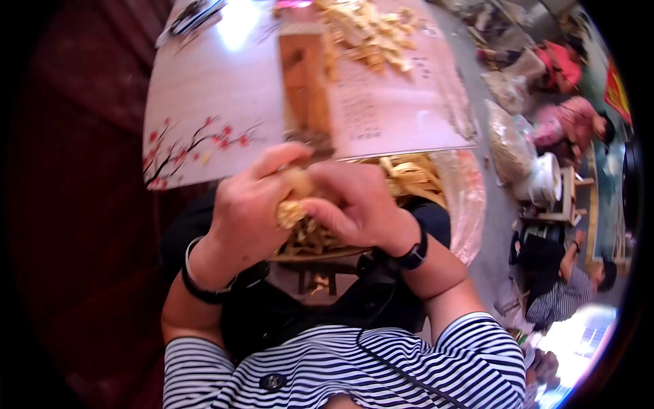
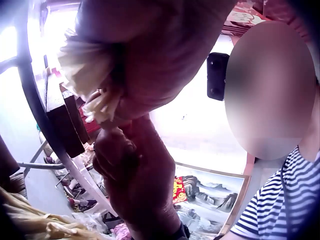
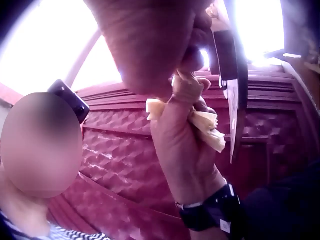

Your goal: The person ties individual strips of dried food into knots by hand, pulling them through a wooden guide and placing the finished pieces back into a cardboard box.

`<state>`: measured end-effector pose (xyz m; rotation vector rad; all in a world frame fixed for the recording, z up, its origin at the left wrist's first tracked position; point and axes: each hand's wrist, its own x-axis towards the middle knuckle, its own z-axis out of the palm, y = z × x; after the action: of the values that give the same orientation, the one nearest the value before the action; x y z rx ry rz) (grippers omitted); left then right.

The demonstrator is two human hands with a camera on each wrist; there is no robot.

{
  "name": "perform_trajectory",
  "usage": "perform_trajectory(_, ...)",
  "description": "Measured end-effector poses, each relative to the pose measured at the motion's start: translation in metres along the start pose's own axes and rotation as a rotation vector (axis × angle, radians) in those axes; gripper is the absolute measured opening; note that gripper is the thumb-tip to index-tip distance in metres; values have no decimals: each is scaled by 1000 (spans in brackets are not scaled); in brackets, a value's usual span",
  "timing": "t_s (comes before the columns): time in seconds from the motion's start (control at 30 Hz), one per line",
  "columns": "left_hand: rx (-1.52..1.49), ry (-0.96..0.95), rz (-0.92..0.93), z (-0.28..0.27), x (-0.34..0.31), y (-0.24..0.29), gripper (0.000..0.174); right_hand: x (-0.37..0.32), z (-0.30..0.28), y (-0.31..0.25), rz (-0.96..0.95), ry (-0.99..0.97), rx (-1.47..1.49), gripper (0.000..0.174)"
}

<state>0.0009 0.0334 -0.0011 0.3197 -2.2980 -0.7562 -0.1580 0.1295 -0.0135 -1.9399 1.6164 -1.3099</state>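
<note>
A short bundle of pale yellow strips (image 1: 291,214) is held between both hands over the lap. My left hand (image 1: 248,211) grips it with curled fingers, and its cut end pokes out below them. The right hand (image 1: 357,201) closes in from the other side, its thumb and bent fingers pinching at the bundle. In the left wrist view the frayed strip ends (image 2: 82,70) fan out beside the left hand. Strip ends (image 3: 209,131) stick out on both sides of the left hand in the right wrist view. The fingers hide the bundle's middle.
Ahead is a table (image 1: 211,88) with a blossom-printed top and a wooden strip (image 1: 304,82) down its middle. A heap of yellow strips (image 1: 371,37) lies on it. More strips (image 1: 415,174) sit below its near edge. Several people, bags and a white bucket (image 1: 541,178) are at right.
</note>
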Motion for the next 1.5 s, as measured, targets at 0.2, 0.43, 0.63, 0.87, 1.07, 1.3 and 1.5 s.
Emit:
perform_trajectory(0.2, -216, 73, 79, -3, -1, -5, 8, -2, 6, -1, 527, 37, 369, 19)
perform_trajectory(0.43, -1034, 275, -385, -21, -10, -20, 20, -2, 0, 7, 614, 73, 1267, 18)
perform_trajectory(0.63, -894, 314, -381, -8, -7, -27, 43, 2, -7, 13, 591, 77, 1227, 23)
perform_trajectory(0.87, -1550, -72, -612, 4, -9, -40, 68, 2, -5, 15, 584, 167, 1000, 23)
perform_trajectory(1.07, -1434, 51, -653, 8, -10, -36, 39, 4, -11, 9, 628, 164, 924, 16)
perform_trajectory(1.3, -841, 208, -554, -5, 7, -20, 9, 20, -21, 7, 557, 222, 647, 12)
perform_trajectory(1.5, -401, 280, -500, 20, 28, -49, 8, 41, -9, 35, 512, 281, 303, 17)
